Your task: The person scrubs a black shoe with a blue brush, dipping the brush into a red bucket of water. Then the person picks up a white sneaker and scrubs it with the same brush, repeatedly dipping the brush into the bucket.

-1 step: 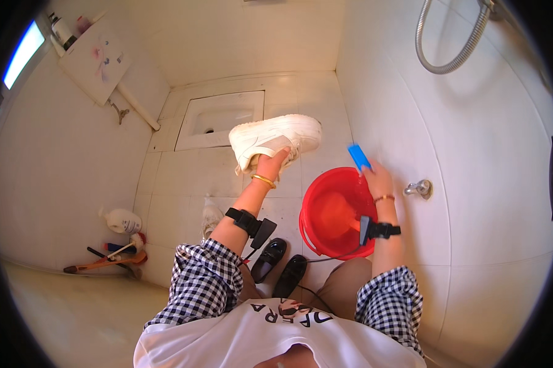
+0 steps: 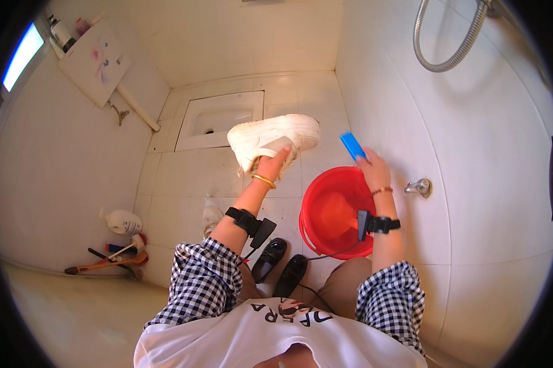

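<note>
My left hand (image 2: 275, 161) grips a white sneaker (image 2: 270, 136) and holds it up over the tiled floor, sole side toward the squat toilet pan (image 2: 218, 119). Just above the far rim of a red bucket (image 2: 308, 230), my right hand (image 2: 371, 168) holds a blue brush (image 2: 352, 145). The bucket stands on the floor in front of my knees, close to the right wall. A second white shoe (image 2: 211, 214) lies on the floor left of my left forearm. Both wrists wear black strapped devices.
A metal tap (image 2: 418, 187) sticks out of the right wall beside the bucket, and a shower hose (image 2: 448, 52) hangs above it. At the left wall stand a white bottle (image 2: 124, 221) and an orange-handled brush (image 2: 107, 260). My black shoes (image 2: 281, 265) are below.
</note>
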`<control>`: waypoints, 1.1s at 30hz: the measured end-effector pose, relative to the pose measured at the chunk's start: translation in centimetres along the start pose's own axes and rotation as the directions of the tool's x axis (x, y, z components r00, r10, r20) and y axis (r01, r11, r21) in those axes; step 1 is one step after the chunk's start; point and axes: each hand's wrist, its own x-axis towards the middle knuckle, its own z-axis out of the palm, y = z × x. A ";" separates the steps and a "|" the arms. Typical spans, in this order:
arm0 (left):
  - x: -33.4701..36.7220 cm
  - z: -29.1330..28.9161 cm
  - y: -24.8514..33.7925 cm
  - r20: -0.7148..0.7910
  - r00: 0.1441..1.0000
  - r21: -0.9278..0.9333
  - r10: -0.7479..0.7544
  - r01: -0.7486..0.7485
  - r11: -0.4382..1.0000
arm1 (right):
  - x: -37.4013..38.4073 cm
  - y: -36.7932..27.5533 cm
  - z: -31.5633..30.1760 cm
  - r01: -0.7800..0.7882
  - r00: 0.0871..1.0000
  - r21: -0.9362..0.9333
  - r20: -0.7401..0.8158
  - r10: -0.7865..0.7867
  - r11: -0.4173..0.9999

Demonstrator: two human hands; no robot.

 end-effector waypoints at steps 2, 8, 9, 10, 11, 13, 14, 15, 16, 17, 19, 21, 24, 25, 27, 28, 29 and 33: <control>0.1 0.4 -0.1 -0.010 0.989 0.088 0.146 -0.145 0.986 | 1.4 -5.6 1.4 0.134 0.990 0.106 0.029 -0.138 0.985; 2.6 -0.1 0.3 0.204 0.944 0.575 0.258 -0.329 0.749 | 4.4 -12.1 7.9 0.385 0.905 0.201 0.110 -0.411 0.901; 2.8 -1.2 0.0 0.181 0.970 0.539 0.163 -0.236 0.808 | 4.7 -10.8 8.7 0.442 0.868 0.290 0.103 -0.486 0.849; 3.4 -2.1 0.4 0.131 0.983 0.477 0.129 -0.176 0.861 | 5.7 -9.2 8.5 0.365 0.908 0.308 0.091 -0.409 0.878; 3.4 -2.8 -0.1 0.079 0.965 0.451 0.250 -0.258 0.854 | 6.4 -6.7 8.1 0.310 0.924 0.363 0.103 -0.369 0.879; 3.1 -3.9 -0.6 0.081 0.984 0.482 0.160 -0.179 0.858 | 7.3 -3.8 7.1 0.200 0.976 -0.299 0.145 -0.162 0.933; 3.1 -4.3 -0.7 0.082 0.992 0.487 0.095 -0.123 0.864 | 7.6 -3.3 6.9 0.210 0.973 -0.137 0.129 -0.192 0.968; 2.8 -4.1 -1.0 0.037 0.977 0.438 0.212 -0.207 0.875 | 7.7 -3.6 7.0 0.195 0.978 -0.001 0.076 -0.194 0.981; 2.8 -3.9 -1.2 0.050 0.976 0.456 0.211 -0.210 0.865 | 7.4 -4.2 7.4 0.105 0.992 0.103 0.052 -0.111 0.989; 2.6 -3.7 -1.4 0.069 0.981 0.474 0.179 -0.190 0.860 | 7.0 -5.4 8.0 0.170 0.976 0.253 0.088 -0.197 0.952; 2.3 -3.1 -1.6 0.114 0.985 0.579 0.130 -0.172 0.797 | 5.7 -9.4 10.8 0.222 0.948 0.423 0.117 -0.296 0.878; 2.3 -2.8 -1.9 0.153 0.982 0.731 0.109 -0.186 0.656 | 4.3 -10.5 12.2 0.304 0.925 0.452 0.070 -0.373 0.839; 2.4 -3.8 -2.0 0.109 0.959 0.575 0.263 -0.276 0.770 | 3.5 -8.8 11.7 0.312 0.935 0.320 0.065 -0.349 0.894; 2.1 -4.3 -2.2 0.122 0.973 0.670 0.198 -0.228 0.707 | 3.7 -7.1 10.4 0.285 0.946 0.197 0.101 -0.308 0.938; 1.5 -5.5 -2.3 0.113 0.993 0.843 0.014 -0.104 0.528 | 4.6 -5.3 8.4 0.204 0.979 -0.174 0.042 -0.200 0.963; 1.6 -5.7 -2.4 0.159 0.985 0.806 0.058 -0.164 0.569 | 5.0 -5.2 7.9 0.262 0.965 -0.022 -0.003 -0.262 0.965; 1.3 -5.7 -2.6 0.175 0.982 0.778 0.071 -0.182 0.602 | 5.3 -5.4 7.7 0.245 0.970 0.093 -0.016 -0.244 0.965; 1.2 -4.7 -2.6 0.212 0.977 0.849 -0.040 -0.163 0.503 | 4.5 -8.6 10.4 0.412 0.901 0.314 -0.002 -0.433 0.855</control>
